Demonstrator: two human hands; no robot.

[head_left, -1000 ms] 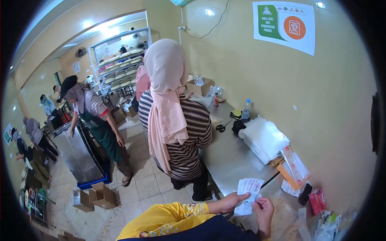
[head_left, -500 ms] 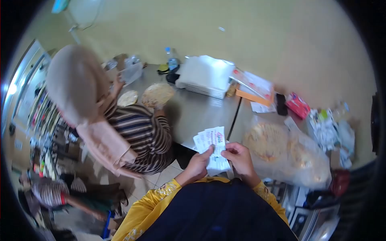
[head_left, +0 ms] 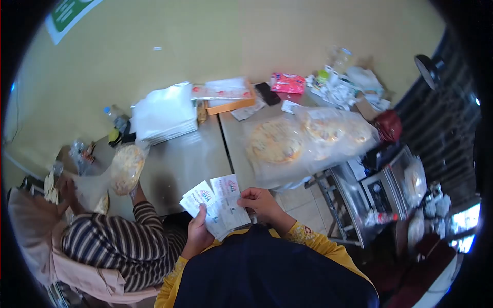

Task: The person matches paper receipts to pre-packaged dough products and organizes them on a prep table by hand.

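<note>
Several printed white paper labels (head_left: 209, 197) are fanned out in front of my body, over the table's front edge. My left hand (head_left: 199, 231) grips the lower left part of the fan, its thumb lying on top. At the right side, the fingertips of my right hand (head_left: 262, 204) pinch the edge of one label (head_left: 228, 192). Round flat pizzas (head_left: 277, 141) in clear plastic bags lie on the table beyond my right hand.
A co-worker in a striped top (head_left: 113, 246) sits at the left, holding a bagged pizza (head_left: 127, 167). Along the wall are stacked white sheets (head_left: 164, 113), an orange box (head_left: 231, 105), a black phone (head_left: 267, 94) and a pink packet (head_left: 287, 83). A metal rack (head_left: 354, 205) stands at the right.
The view has turned to the right. The labels are spread wider, with one apart under my right fingers. The co-worker's pizza is now lifted in a plastic bag.
</note>
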